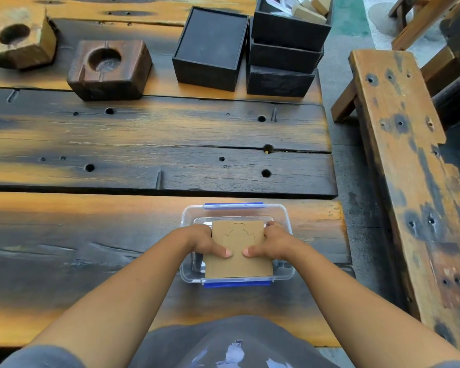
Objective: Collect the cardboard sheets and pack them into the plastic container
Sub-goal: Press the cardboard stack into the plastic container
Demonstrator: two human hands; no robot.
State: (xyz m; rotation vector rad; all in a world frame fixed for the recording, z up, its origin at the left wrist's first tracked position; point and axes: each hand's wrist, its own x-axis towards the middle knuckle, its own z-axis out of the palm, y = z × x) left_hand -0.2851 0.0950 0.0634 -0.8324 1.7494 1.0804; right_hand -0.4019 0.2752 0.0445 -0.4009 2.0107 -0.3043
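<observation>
left hand (207,241): gripping the cardboard sheets' left edge, thumb on top
right hand (266,243): gripping the right edge likewise
cardboard sheets (238,258): over the open plastic container (284,213), near edge riding its front rim
risk: stack may jam tilted or fan out if pushed unevenly
room: container sits near the bench (117,221) right edge; clear bench to the left

Two bare forearms, no sleeves reaching past the elbow, no watch, rings or bands. Left hand (207,244) and right hand (267,244): short plain nails, no polish, no gloves. Grey short sleeves at the bottom corners, below the hands. Grey T-shirt (197,341) at bottom centre, below the hands, with a white and pale-blue printed graphic on the chest; print only partly seen, design can't be made out.
</observation>
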